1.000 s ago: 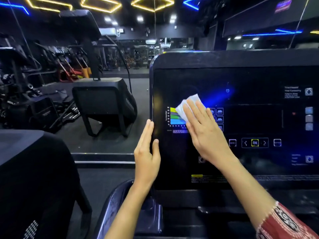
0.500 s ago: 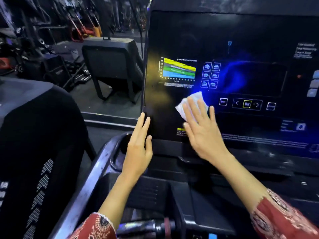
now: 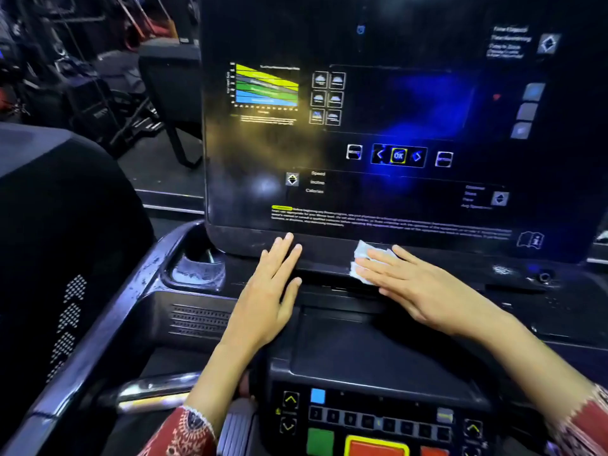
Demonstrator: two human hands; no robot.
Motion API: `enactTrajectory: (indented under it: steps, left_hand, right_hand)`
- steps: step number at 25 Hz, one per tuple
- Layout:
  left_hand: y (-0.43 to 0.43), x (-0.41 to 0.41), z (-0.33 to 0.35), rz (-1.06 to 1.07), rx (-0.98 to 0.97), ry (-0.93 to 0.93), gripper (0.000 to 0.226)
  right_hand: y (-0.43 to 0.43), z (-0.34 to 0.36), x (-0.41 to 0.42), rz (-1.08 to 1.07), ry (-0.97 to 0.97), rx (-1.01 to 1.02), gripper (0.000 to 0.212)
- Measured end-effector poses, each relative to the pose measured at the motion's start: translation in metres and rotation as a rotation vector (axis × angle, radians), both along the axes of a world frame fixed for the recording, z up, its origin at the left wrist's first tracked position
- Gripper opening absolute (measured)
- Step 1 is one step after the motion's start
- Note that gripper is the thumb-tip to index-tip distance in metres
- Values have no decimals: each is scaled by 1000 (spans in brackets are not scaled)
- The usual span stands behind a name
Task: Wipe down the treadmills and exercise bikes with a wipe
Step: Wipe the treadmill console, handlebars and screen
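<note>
1. The wipe (image 3: 362, 255) has been brought down by the right hand (image 3: 427, 291) from the middle of the screen (image 3: 394, 110) to its bottom rim, where it is pressed under flat fingers.
2. The left hand (image 3: 269, 291) has been shifted from the screen's left edge to the bottom rim.
3. The view has been tilted downward, so a keypad (image 3: 378, 419) is now shown.

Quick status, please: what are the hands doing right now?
Right hand flat on wipe, at base of screen. Left hand flat beside it. Nothing blocking.
</note>
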State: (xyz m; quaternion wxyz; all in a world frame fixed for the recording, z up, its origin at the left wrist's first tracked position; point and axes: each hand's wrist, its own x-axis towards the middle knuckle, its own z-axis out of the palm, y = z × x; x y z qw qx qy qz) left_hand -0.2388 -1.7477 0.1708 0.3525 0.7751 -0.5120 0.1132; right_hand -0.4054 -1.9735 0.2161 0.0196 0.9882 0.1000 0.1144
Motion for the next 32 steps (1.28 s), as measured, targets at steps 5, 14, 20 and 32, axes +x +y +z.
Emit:
enactTrajectory:
  steps: [5, 14, 20, 32]
  left_hand:
    - [-13, -21, -2, 23, -23, 44, 50]
    - [-47, -51, 7, -138, 110, -98, 47]
    - [-68, -74, 1, -122, 165, -129, 53]
    - [-43, -57, 3, -57, 191, -151, 55]
  right_hand:
    - [29, -4, 14, -26, -44, 127, 62]
    - [3, -5, -59, -329, -219, 90, 27]
    - [-33, -14, -110, -541, -376, 163, 28]
    - [-20, -34, -61, -150, -498, 146, 31]
